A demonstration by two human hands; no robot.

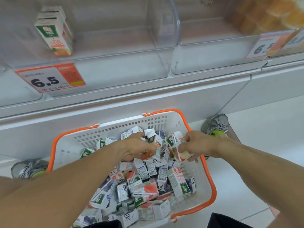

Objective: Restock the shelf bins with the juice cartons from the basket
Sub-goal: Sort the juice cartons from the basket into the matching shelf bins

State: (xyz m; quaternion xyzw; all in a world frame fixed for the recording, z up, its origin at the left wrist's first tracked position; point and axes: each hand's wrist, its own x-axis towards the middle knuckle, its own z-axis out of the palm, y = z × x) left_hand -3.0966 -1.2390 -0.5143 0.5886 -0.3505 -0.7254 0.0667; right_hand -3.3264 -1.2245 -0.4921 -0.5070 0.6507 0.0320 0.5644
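Note:
A white basket (69, 145) with orange handles stands on the floor, full of several small juice cartons (144, 183). My left hand (136, 148) reaches into the pile and grips a carton (157, 148) with a pink fruit print. My right hand (195, 145) holds another small carton (178, 149) with a straw on its side, just above the basket's right edge. Above, clear plastic shelf bins (205, 63) line the shelf. Cartons (55, 32) stand upright in the left bin (115, 66).
Price tags reading 6.5 hang on the bin fronts, one at the left (49, 79) and one at the right (266, 46). Orange packs (269, 14) fill the top right bin. My shoes (215, 125) stand on the white floor beside the basket.

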